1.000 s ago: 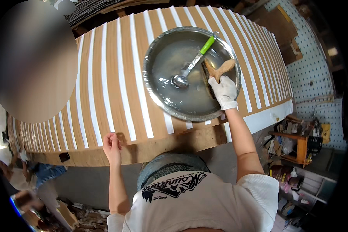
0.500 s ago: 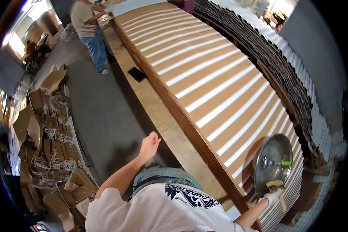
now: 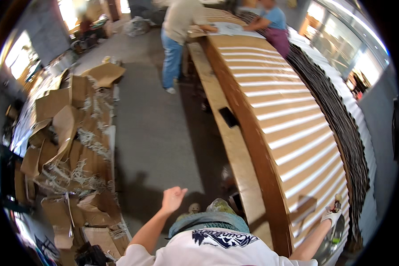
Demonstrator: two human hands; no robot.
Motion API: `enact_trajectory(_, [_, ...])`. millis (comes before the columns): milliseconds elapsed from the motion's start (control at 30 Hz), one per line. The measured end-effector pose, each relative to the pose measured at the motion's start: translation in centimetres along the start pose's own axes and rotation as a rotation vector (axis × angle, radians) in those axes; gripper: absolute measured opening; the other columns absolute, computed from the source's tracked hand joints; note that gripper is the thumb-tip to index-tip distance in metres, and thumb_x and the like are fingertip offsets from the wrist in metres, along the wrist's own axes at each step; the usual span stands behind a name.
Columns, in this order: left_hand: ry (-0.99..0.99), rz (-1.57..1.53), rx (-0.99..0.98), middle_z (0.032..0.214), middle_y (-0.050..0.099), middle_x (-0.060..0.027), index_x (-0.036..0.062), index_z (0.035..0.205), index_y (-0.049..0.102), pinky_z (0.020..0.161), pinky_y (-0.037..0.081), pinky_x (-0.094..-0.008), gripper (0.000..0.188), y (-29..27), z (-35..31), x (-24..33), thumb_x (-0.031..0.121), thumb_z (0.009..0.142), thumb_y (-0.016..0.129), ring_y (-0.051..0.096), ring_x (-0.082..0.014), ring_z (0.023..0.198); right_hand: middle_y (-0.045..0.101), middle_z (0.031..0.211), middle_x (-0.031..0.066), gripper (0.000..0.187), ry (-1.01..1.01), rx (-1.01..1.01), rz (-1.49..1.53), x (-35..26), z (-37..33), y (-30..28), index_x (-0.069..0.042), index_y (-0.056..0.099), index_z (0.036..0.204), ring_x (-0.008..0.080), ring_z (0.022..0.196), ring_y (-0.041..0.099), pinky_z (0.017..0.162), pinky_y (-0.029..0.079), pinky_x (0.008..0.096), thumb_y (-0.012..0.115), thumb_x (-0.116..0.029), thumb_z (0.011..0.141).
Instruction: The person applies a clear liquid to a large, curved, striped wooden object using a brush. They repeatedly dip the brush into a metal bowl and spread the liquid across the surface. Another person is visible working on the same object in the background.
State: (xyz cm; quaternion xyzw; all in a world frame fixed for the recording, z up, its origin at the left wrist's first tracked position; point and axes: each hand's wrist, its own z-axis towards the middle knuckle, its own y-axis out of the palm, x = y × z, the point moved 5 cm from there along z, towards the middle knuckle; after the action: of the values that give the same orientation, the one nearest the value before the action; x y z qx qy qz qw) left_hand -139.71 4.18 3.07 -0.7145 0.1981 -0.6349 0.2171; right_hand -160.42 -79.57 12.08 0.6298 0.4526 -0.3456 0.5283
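My right hand [image 3: 331, 216], in a white glove, grips a wide brush [image 3: 337, 204] just above the near right part of a long brown board [image 3: 270, 103] with white stripes. Below that hand is a round metal bowl [image 3: 327, 252], partly hidden by my forearm. A green-handled utensil [image 3: 336, 240] lies in the bowl. Bare and curled, my left hand [image 3: 173, 198] hangs over the floor left of the bench, apart from everything, with nothing visible in it.
A black phone [image 3: 228, 117] rests on the wooden ledge [image 3: 248, 173] beside the board. Torn cardboard [image 3: 60, 119] and strings are piled on the left. Two people, one in a beige top [image 3: 181, 22], one in blue [image 3: 274, 22], handle a pale sheet [image 3: 235, 29] at the far end.
My view has swung up and left, bringing a second person into sight. The brush has left the bowl and is now above the striped board. My left hand stays curled.
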Motion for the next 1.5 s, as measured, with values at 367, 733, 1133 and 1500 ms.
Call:
enact_trajectory(367, [-0.190,-0.177,0.112,0.063,0.048,-0.0245,-0.0051,0.072,0.055,0.054,0.041,-0.0424,0.054,-6.3,11.6,-1.3,0.040,0.100,0.055,0.038,-0.0311,0.053,0.044,0.062,0.0004,0.035,0.182,-0.464,-0.076,18.8,-16.2,38.9,-0.011,0.050,0.083,0.0145,0.051,0.043,0.045,0.039,0.0294,0.047,-0.041,0.101])
enact_trajectory(733, [0.026,-0.146,0.286,0.054,0.043,-0.0073,0.0006,0.078,0.049,0.050,0.038,-0.0305,0.036,-10.9,36.2,1.2,0.024,0.105,0.051,0.040,-0.0113,0.052,0.052,0.066,-0.0022,0.021,0.398,-0.534,0.105,35.8,-20.2,59.7,-0.016,0.058,0.083,0.0109,0.050,0.044,0.045,0.039,0.0256,0.060,-0.033,0.096])
enact_trajectory(1133, [0.834,0.200,-0.493,0.116,0.064,-0.0099,0.0132,0.120,0.068,0.094,0.044,-0.0425,0.035,3.1,66.5,16.3,0.021,0.086,0.070,0.058,-0.0313,0.106,0.068,0.094,0.0070,0.030,0.139,-0.385,-0.359,34.9,-27.2,68.2,-0.002,0.064,0.112,0.0167,0.077,0.064,0.064,0.050,0.0292,0.066,-0.025,0.093])
enact_trajectory(1500, [1.464,0.401,-0.912,0.131,0.053,-0.0031,0.0286,0.136,0.059,0.113,0.021,-0.0646,0.056,18.2,81.3,24.9,0.034,0.081,0.072,0.045,-0.0307,0.124,0.070,0.100,0.0192,0.031,-0.343,-0.354,-1.088,34.9,-25.9,79.9,-0.003,0.067,0.115,0.0318,0.095,0.068,0.084,0.052,0.0393,0.065,-0.024,0.092])
